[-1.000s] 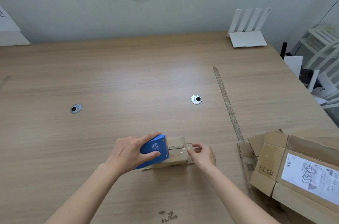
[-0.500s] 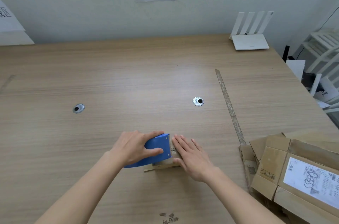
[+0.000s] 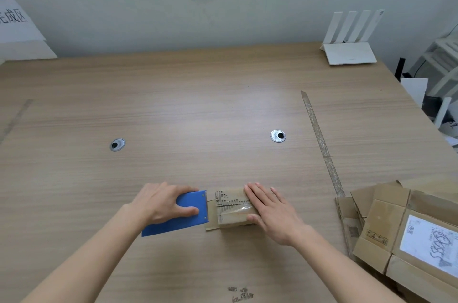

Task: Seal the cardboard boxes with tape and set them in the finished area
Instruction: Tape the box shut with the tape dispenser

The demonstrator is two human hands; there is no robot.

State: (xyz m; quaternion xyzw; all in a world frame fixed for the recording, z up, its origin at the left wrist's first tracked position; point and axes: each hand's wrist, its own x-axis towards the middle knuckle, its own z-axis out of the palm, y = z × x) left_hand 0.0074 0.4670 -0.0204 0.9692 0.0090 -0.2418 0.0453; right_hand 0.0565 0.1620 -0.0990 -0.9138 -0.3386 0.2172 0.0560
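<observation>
A small cardboard box (image 3: 229,211) lies on the wooden table near the front middle, with clear tape across its top. My left hand (image 3: 162,202) grips a blue tape dispenser (image 3: 183,216) just left of the box. My right hand (image 3: 269,211) lies flat with straight fingers on the right part of the box top, pressing on the tape.
Several flattened cardboard boxes (image 3: 401,235) are piled at the front right, one with a white label. A strip of tape (image 3: 321,141) runs along the table. A white router (image 3: 349,51) stands at the back right. A paper sign (image 3: 14,27) stands at the far left. Two cable holes (image 3: 277,136) pierce the table.
My right hand went from pinching the tape end to lying flat on the box top. My left hand pulled the dispenser leftward, off the box.
</observation>
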